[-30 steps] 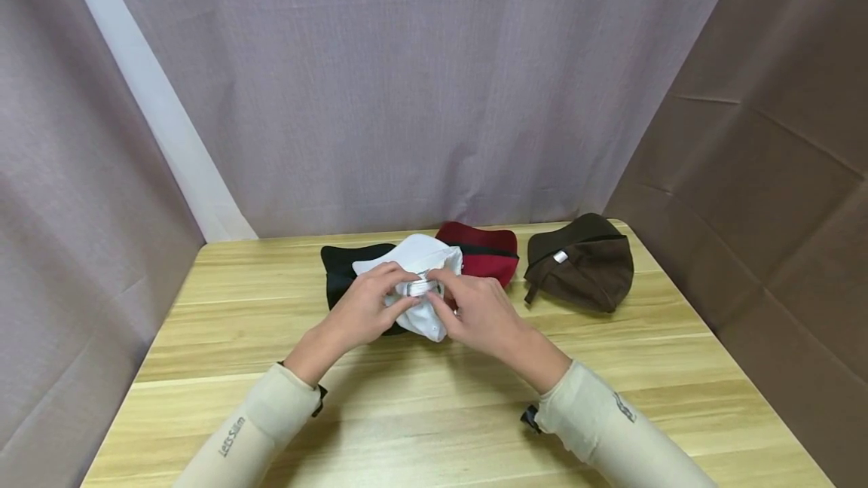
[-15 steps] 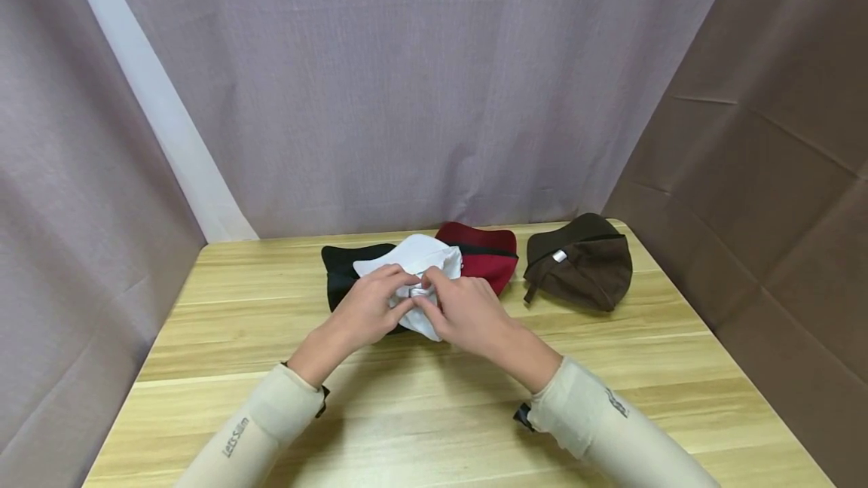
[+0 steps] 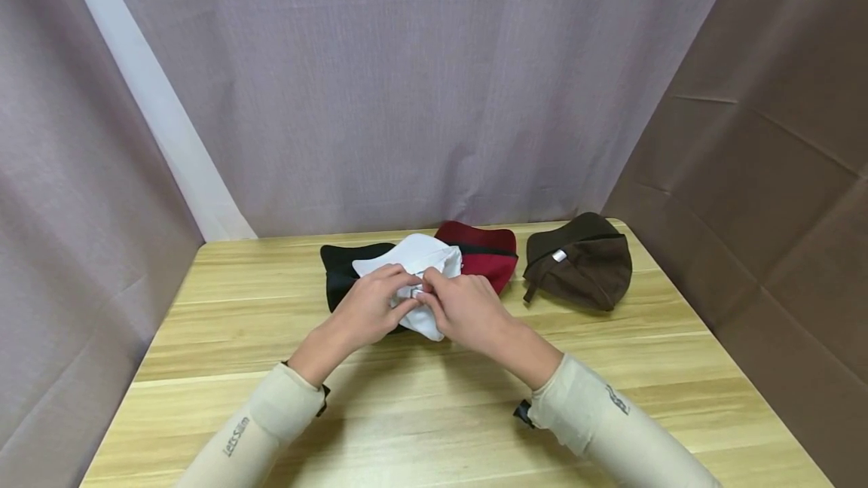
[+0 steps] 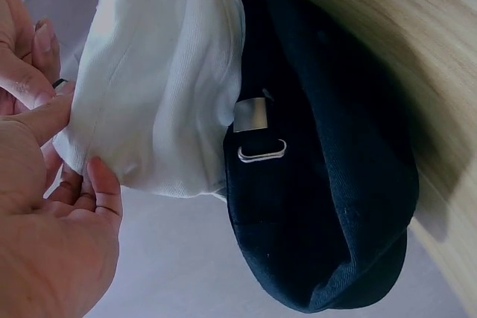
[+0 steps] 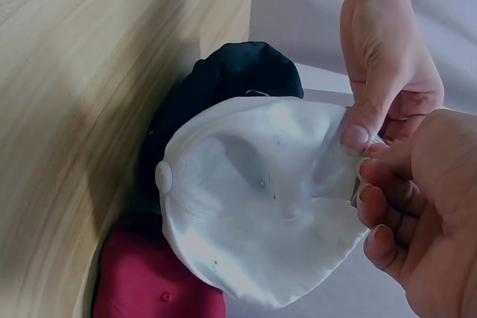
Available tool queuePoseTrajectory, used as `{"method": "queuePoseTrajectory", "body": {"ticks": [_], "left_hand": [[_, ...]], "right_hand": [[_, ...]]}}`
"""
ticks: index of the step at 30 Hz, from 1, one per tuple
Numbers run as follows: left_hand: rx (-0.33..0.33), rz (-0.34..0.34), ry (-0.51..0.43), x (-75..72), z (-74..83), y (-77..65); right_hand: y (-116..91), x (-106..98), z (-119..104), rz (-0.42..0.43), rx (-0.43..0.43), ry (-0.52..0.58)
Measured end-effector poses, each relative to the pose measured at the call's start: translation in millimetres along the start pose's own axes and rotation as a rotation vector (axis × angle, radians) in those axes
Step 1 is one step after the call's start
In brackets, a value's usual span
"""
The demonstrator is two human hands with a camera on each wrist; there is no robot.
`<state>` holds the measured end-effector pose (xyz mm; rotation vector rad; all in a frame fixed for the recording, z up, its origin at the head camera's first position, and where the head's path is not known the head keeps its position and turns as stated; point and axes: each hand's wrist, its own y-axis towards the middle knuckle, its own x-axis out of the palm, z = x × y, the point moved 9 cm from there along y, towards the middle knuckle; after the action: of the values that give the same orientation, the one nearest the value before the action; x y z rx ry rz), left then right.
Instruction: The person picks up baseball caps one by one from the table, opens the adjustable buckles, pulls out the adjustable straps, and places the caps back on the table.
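Observation:
A white baseball cap lies across a black cap and beside a red cap. My left hand pinches the back strap of the white cap between thumb and fingers. From the other side my right hand pinches the same strap, fingertips close to the left ones. In the right wrist view the white cap's crown shows its top button, and a bit of metal peeks out at the fingertips. Fingers cover most of the strap. The left wrist view shows a metal buckle on the black cap.
A brown cap with a small white tag sits apart at the right rear of the wooden table. Grey curtain hangs behind the table, and brown cloth stands along its right side.
My right hand has shifted slightly left toward the left hand, and its fingers now cover more of the white cap's strap. The left hand and all the caps stay nearly in place.

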<state>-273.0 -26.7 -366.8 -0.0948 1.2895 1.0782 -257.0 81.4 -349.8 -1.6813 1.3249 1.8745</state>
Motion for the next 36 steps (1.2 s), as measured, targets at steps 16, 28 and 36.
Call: {"method": "queuePoseTrajectory", "body": {"ticks": [16,28,36], "left_hand": [[0.020,-0.024,-0.001,2.5,-3.1,0.0],[0.033,-0.007,-0.006,0.2,-5.8,-2.2],[-0.006,0.001,-0.008,-2.5,-11.6,-4.8]], "right_hand": [[-2.0,-5.8,6.0,-0.001,-0.027,0.012],[-8.6,-8.6,14.1,0.025,-0.078,0.036],[-8.3,-12.1,16.2,0.075,-0.101,0.040]]}}
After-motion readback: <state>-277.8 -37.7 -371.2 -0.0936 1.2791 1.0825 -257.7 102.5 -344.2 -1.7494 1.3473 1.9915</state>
